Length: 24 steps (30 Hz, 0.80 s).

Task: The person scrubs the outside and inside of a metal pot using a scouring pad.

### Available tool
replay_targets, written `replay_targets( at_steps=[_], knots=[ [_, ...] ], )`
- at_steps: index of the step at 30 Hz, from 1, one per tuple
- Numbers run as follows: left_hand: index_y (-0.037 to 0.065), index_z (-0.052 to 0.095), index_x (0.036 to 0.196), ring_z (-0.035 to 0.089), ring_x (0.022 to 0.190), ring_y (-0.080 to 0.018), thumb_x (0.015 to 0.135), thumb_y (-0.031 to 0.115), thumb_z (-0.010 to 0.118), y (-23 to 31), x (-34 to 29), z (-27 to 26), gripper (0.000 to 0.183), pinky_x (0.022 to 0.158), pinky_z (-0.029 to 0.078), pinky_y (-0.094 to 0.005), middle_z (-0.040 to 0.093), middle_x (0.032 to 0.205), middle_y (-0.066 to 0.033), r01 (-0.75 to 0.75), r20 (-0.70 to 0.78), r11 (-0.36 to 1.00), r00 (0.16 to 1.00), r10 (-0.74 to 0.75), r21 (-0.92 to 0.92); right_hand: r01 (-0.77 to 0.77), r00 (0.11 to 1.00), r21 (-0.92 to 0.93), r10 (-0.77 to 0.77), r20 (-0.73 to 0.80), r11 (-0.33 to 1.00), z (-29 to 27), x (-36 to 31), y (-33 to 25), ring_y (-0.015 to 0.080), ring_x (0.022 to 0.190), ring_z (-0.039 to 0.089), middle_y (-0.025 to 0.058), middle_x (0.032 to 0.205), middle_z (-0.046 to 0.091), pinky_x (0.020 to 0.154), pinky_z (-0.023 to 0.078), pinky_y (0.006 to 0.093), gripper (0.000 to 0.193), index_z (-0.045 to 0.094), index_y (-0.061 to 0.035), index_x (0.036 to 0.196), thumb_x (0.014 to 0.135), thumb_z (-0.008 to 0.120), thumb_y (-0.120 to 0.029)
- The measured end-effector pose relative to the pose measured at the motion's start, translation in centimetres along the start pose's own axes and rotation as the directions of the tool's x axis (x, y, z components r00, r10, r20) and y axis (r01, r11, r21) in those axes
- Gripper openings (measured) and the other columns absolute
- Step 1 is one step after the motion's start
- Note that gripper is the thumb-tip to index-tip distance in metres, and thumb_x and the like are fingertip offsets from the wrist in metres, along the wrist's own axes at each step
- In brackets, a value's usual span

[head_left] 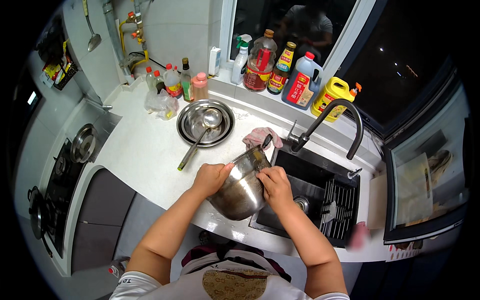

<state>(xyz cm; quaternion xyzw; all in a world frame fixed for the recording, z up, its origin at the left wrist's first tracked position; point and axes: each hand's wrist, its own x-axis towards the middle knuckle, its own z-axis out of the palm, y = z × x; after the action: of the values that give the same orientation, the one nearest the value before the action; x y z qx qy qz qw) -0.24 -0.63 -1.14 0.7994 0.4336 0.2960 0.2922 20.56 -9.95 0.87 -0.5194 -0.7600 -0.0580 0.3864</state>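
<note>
By the left hand (212,179) and the right hand (276,186), a tilted metal pot (237,189) is gripped above the counter (145,160), near the black sink (289,166). Beyond it, a ladle (212,118) is propped in metal bowls (183,125); a pink cloth (259,135) is bunched near the faucet (301,141).

Bright light glints on the pot (236,194), edges curving into black

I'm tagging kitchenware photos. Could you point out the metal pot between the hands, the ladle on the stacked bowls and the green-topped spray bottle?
Metal pot (237,189), head view: outer side wall.
Ladle (212,118), head view: round scoop.
Spray bottle (239,66), head view: pale body.
</note>
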Motion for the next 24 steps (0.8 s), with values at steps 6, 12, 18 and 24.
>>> replay_targets(
  at_steps=[6, 12, 18, 24],
  knots=[
    [0.003, 0.064, 0.066, 0.057, 0.059, -0.0425, 0.095, 0.042, 0.051, -0.2, 0.2, 0.0, 0.050, 0.057, 0.046, -0.0473, 0.059, 0.063, -0.0210, -0.010, 0.004, 1.000, 1.000, 0.010, 0.023, 0.014, 0.999, -0.013, -0.014, 0.034, 1.000, -0.6, -0.4, -0.6, 0.0306, 0.092, 0.056, 0.0088, 0.100, 0.061, 0.077, 0.050, 0.0357, 0.036, 0.064, -0.0030, 0.098, 0.064, 0.062, 0.008],
    [0.002, 0.064, 0.067, 0.057, 0.060, -0.0424, 0.095, 0.042, 0.051, -0.2, 0.0, -0.3, 0.050, 0.058, 0.046, -0.0472, 0.060, 0.064, -0.0213, 0.001, 0.014, 1.000, 1.000, -0.002, 0.026, 0.011, 0.999, -0.001, -0.011, 0.047, 1.000, -0.6, -1.0, -0.4, 0.0306, 0.093, 0.056, 0.0090, 0.101, 0.060, 0.079, 0.049, 0.0360, 0.038, 0.064, -0.0034, 0.098, 0.062, 0.063, 0.008],
    [0.003, 0.064, 0.067, 0.057, 0.060, -0.0423, 0.094, 0.042, 0.051, -0.6, 0.0, -0.2, 0.050, 0.058, 0.046, -0.0468, 0.060, 0.064, -0.0206, 0.013, 0.034, 1.000, 0.999, -0.013, 0.008, 0.023, 0.998, -0.004, -0.023, 0.063, 1.000, -0.5, 0.0, -0.8, 0.0312, 0.093, 0.055, 0.0090, 0.101, 0.060, 0.079, 0.049, 0.0361, 0.039, 0.064, -0.0034, 0.099, 0.062, 0.063, 0.007],
    [0.003, 0.064, 0.067, 0.057, 0.061, -0.0419, 0.095, 0.043, 0.050, -0.5, -0.5, -0.6, 0.050, 0.059, 0.047, -0.0465, 0.060, 0.064, -0.0198, -0.001, 0.029, 1.000, 1.000, 0.001, 0.007, 0.001, 0.999, 0.007, -0.002, 0.046, 1.000, -1.2, -1.9, -1.6, 0.0313, 0.090, 0.057, 0.0105, 0.099, 0.060, 0.079, 0.049, 0.0377, 0.037, 0.066, -0.0038, 0.097, 0.061, 0.065, 0.008]
  ],
)
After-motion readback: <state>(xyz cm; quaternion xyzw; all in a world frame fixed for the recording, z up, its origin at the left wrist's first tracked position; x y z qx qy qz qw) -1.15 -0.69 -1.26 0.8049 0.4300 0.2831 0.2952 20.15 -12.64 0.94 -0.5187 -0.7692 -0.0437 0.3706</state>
